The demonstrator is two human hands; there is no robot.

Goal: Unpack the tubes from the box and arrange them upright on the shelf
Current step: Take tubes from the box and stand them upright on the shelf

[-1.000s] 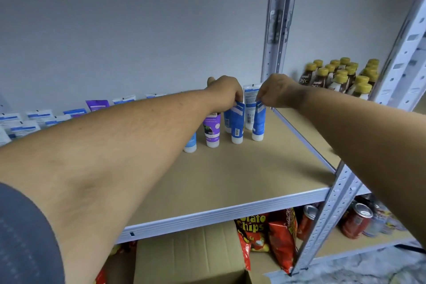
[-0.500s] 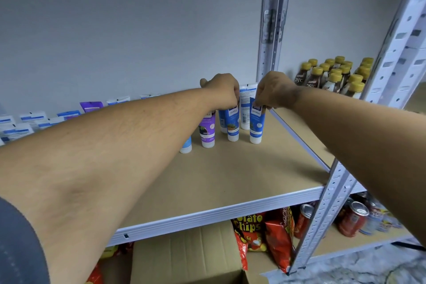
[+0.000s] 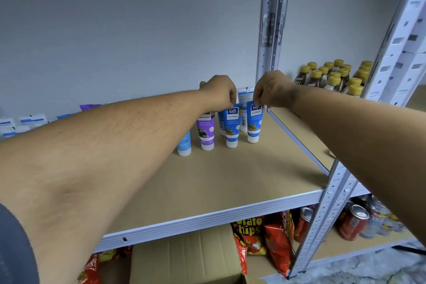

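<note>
Grey wall is seen behind a metal rack whose fibreboard shelf [image 3: 230, 180] carries a short row of tubes standing cap-down. Two blue Safi tubes are being held: the crimped top edge of the right blue tube [image 3: 254, 122] is pinched by the fingers [image 3: 257, 99] of the right hand [image 3: 274, 89], and the flat top of the left blue tube [image 3: 232, 128] is pinched by the left hand [image 3: 219, 94]; both sets of fingers are clamped on a crimp. Below the fingers, both white caps appear to rest on the shelf. A purple tube [image 3: 205, 132] stands just left of the left fingers.

The tubes are judged light, soft-walled and smooth, so they are easily tipped. The stiff crimped seam, or the body just beneath it, is judged the best hold. Blue bodies, white caps and small printed labels are shown.
</note>
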